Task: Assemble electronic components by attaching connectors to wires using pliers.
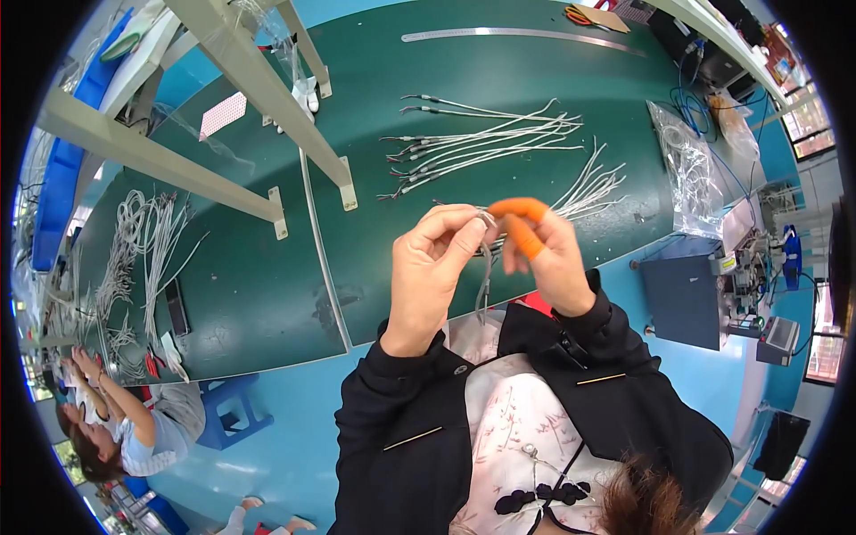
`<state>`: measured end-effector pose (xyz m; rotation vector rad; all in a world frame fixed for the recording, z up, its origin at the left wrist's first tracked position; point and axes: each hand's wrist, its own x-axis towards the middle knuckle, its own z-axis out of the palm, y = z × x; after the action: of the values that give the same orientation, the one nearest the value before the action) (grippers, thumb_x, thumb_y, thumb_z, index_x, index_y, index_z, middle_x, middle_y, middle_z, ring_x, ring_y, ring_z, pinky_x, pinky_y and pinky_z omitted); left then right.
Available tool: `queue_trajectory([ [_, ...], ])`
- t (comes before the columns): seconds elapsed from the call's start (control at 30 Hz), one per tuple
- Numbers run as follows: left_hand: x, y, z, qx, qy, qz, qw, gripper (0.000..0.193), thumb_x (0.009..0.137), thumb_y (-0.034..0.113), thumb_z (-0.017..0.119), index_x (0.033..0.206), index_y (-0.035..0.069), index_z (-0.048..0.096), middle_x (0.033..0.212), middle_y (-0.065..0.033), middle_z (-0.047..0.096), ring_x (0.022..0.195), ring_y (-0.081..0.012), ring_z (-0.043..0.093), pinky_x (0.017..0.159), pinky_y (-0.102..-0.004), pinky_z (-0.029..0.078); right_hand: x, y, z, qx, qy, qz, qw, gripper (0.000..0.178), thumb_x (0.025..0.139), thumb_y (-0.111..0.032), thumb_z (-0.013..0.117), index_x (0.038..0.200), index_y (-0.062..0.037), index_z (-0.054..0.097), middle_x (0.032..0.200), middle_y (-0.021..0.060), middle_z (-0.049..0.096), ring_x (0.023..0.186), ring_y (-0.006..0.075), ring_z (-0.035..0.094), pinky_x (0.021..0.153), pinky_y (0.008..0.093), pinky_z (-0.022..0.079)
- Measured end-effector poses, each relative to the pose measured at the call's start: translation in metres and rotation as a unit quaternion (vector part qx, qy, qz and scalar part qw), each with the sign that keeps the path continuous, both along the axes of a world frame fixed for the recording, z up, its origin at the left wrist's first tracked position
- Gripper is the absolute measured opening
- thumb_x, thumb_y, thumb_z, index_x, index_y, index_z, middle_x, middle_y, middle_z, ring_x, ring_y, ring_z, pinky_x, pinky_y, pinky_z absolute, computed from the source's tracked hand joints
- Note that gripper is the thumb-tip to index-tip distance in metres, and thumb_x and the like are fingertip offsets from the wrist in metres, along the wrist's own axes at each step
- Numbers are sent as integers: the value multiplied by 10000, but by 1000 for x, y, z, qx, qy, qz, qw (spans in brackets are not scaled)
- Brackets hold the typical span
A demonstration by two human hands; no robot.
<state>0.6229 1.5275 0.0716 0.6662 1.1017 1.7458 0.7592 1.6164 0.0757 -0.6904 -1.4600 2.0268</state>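
My left hand [433,272] pinches a thin grey cable [484,290] between thumb and forefinger, in front of my chest above the table's near edge. The cable's lower part hangs down below my fingers. Close against it, my right hand [555,259], with orange finger cots [524,234] on two fingers, is closed at the cable's upper end; the fingertips are slightly blurred and the exact contact is hard to see. Just beyond my hands lies a spread row of white cables [490,143] with dark ends. Another bunch of white cables [588,192] fans out behind my right hand.
A steel ruler [526,34] lies along the far side of the green table [357,259]. Clear plastic bags [687,169] are at the right. Beige frame legs [259,89] stand at the left, near heaped cables [134,241]. A co-worker [147,428] sits at lower left.
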Motion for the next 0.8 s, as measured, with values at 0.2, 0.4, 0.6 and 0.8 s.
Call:
queue_trajectory([
  [0.2, 2, 8, 6, -22, 55, 17, 998, 117, 891, 38, 598, 975, -30, 644, 920, -64, 652, 808, -112, 608, 738, -258, 493, 0, 18, 18, 191, -14, -41, 981, 238, 946, -53, 479, 1163, -9, 565, 925, 34, 602, 688, 57, 517, 585, 169, 382],
  [0.4, 5, 19, 5, -40, 173, 58, 982, 106, 844, 62, 662, 916, -17, 665, 820, -17, 657, 737, -81, 556, 677, -215, 440, 1, 30, 16, 306, -7, -21, 952, 250, 908, 41, 483, 1136, 12, 584, 964, 53, 577, 758, 84, 520, 661, 195, 418],
  [0.6, 12, 12, 16, -50, 180, 41, 982, 92, 848, 60, 654, 901, -15, 663, 815, -19, 652, 748, -72, 561, 686, -204, 441, 8, 23, 22, 358, -26, -16, 933, 263, 878, 79, 481, 1107, 22, 597, 963, 66, 570, 781, 110, 530, 693, 213, 427],
  [0.8, 8, 25, 11, -38, 61, 22, 997, 84, 894, 32, 579, 929, -31, 622, 836, -38, 633, 756, -87, 569, 700, -229, 459, -1, 37, 10, 346, 21, -4, 938, 317, 824, 113, 481, 1102, 18, 601, 965, 74, 569, 788, 125, 542, 693, 226, 437],
])
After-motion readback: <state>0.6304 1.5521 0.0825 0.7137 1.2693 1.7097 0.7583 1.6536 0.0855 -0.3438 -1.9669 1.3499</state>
